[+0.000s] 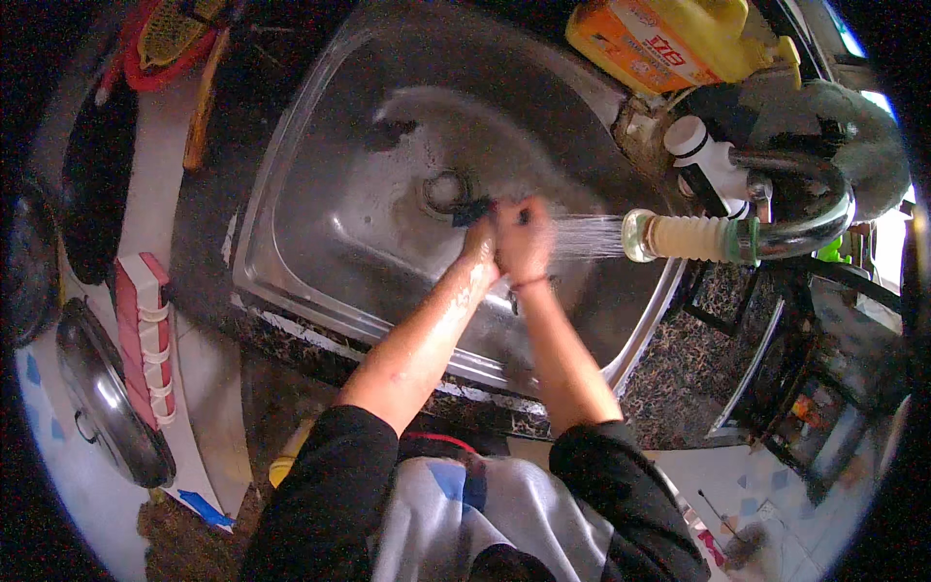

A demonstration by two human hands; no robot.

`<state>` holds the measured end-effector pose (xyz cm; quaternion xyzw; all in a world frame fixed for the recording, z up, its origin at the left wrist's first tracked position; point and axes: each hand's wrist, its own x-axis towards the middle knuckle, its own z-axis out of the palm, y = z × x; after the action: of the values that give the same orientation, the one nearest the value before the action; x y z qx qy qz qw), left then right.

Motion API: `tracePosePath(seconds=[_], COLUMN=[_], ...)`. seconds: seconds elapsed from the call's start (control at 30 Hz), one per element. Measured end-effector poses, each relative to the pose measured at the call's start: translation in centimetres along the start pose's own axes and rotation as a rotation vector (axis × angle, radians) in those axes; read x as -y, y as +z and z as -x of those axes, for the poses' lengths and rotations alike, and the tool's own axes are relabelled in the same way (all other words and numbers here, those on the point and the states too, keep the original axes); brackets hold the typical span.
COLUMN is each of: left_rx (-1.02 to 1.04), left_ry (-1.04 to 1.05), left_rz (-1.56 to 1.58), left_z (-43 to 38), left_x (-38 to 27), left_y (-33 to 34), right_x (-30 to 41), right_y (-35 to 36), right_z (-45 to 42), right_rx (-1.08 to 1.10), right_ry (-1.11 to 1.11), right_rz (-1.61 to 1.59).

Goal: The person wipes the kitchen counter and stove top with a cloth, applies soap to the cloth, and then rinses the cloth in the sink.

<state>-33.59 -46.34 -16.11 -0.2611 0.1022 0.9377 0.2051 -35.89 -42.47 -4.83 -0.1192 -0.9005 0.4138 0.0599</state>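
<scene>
Over the stainless steel sink (313,182), my left hand (481,244) and my right hand (525,236) are pressed together, blurred by motion. A small dark item (473,212), seemingly a wet cloth, sticks out past the fingers. Both hands appear closed around it, and most of it is hidden. Water sprays from the flexible faucet nozzle (687,236) onto my right hand. A thin red band circles my right wrist. My left forearm is wet. Beyond the hands lies the drain (446,190) in the sink's bottom.
A yellow detergent jug (654,44) stands behind the sink, near the white faucet handle (702,156). At the left are a pink-and-white rack (145,335), a dark pan lid (116,393) and a red-rimmed strainer (174,40). A dark patterned countertop (676,371) borders the sink.
</scene>
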Motion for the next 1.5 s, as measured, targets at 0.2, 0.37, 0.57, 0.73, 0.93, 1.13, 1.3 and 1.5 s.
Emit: tracePosePath(seconds=[0.2,0.37,0.57,0.73,0.93,1.13,1.3,1.5], left_rx=[-0.273,-0.192,-0.174,-0.384,-0.112,-0.368,-0.05,-0.231], left_ry=[-0.017,-0.287,-0.188,-0.37,-0.455,-0.166,0.011,-0.14], left_rz=[-0.168,-0.072,-0.239,-0.269,-0.536,-0.264,-0.065,-0.059], left_z=[2.7,-0.3,1.8,2.6,3.8,0.3,2.6,0.8], left_x=[-0.8,1.9,-1.7,-2.1,-5.0,1.2,-1.7,-0.1], left_y=[5.6,3.9,6.9,7.9,7.6,4.6,2.9,6.4], right_x=[-1.6,-14.2,-7.8,-8.5,2.5,-3.5,3.7,-5.5], right_y=[-0.4,0.7,-4.2,-4.4,-2.7,-1.9,-1.3,-0.8], right_z=[1.1,-2.0,0.5,-2.3,4.8,-3.6,5.2,-4.7], right_rx=[0.038,-0.093,0.454,0.174,0.201,0.155,0.123,-0.064], right_ry=[-0.074,0.078,0.928,0.467,-0.501,0.239,-0.44,0.23], right_rz=[0.007,-0.047,-1.346,-0.69,0.034,0.06,-0.061,0.012])
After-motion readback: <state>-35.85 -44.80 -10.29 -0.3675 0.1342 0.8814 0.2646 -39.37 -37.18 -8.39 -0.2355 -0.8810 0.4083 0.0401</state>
